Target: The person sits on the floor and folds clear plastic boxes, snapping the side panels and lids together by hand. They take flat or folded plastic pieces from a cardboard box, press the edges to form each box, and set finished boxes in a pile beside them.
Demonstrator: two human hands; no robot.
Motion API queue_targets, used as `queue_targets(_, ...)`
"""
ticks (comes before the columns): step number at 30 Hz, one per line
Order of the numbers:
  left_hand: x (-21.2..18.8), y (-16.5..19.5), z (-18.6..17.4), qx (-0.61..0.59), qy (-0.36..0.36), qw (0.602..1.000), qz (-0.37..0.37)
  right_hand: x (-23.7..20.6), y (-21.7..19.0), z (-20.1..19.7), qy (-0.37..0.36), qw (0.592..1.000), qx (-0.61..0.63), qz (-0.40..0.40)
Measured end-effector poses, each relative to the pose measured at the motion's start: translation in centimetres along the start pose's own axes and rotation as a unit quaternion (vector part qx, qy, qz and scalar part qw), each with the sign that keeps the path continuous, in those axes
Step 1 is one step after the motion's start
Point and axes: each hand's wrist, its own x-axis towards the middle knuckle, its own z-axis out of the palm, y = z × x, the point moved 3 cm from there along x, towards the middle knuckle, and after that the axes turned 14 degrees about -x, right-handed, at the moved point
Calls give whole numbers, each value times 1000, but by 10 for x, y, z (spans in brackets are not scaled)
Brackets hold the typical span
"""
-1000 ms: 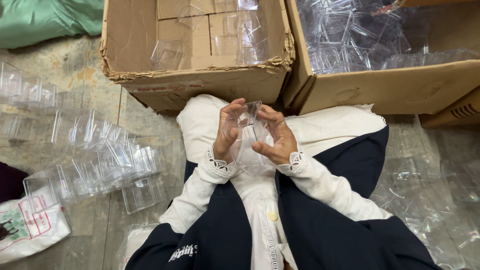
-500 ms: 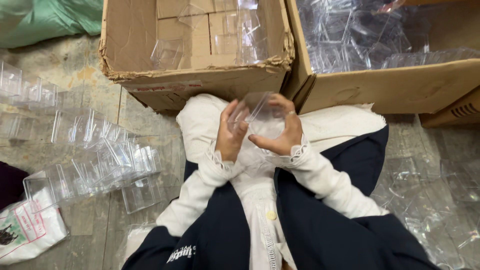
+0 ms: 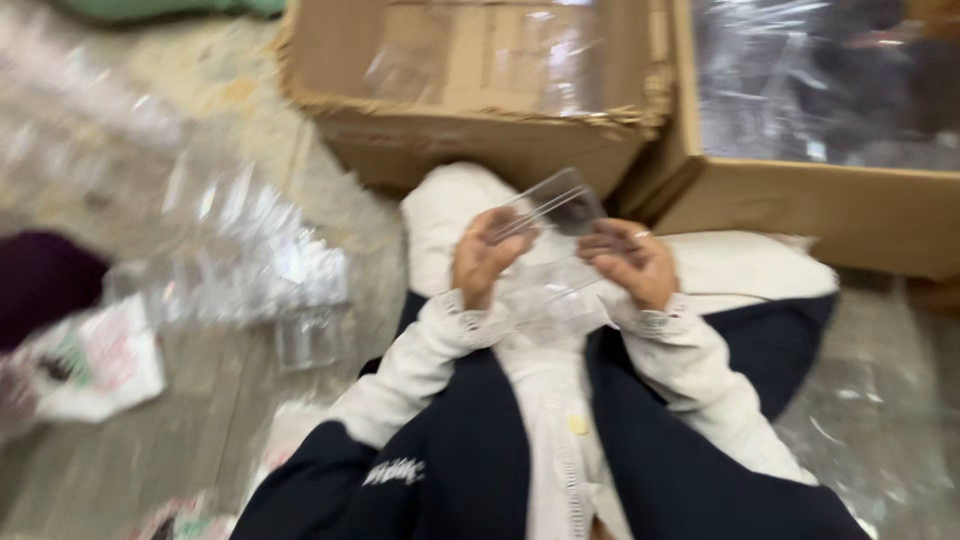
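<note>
Hands come first, close to your lap. Your left hand (image 3: 487,258) is curled shut on one side of a clear plastic box (image 3: 552,212). Your right hand (image 3: 632,262) pinches the other side with bent fingers. The box sits between both hands, up in front of your chest and tilted a little. It looks partly folded or half open, but the picture is blurry, so I cannot tell which.

To do this bit well, hold the thin walls by their edges, not the flat faces. Flat faces get smudgy and can bend. Press softly. Clear plastic like this would likely crack or crease if you squeeze hard. Keep both thumbs near the corners so the sides line up straight.

Below your hands are your white sleeves and dark top. A little farther, on the floor to your left, lies a bunch of clear plastic pieces (image 3: 250,270). Near them is a white bag (image 3: 95,365) with some colour on it.

Farther still, past your hands, stands a brown cardboard box (image 3: 450,140) with clear plastic inside. Beside it, to your right, is a second cardboard box (image 3: 800,205), full of shiny clear pieces.
</note>
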Motion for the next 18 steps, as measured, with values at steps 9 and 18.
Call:
queue_targets(9, -137, 44, -84, 59, 16, 995, -77, 3, -17, 60, -159, 967, -159, -121)
queue_targets(18, -267, 104, -255, 661, 247, 661, -256, 6, -35, 20, -22, 988, -149, -44)
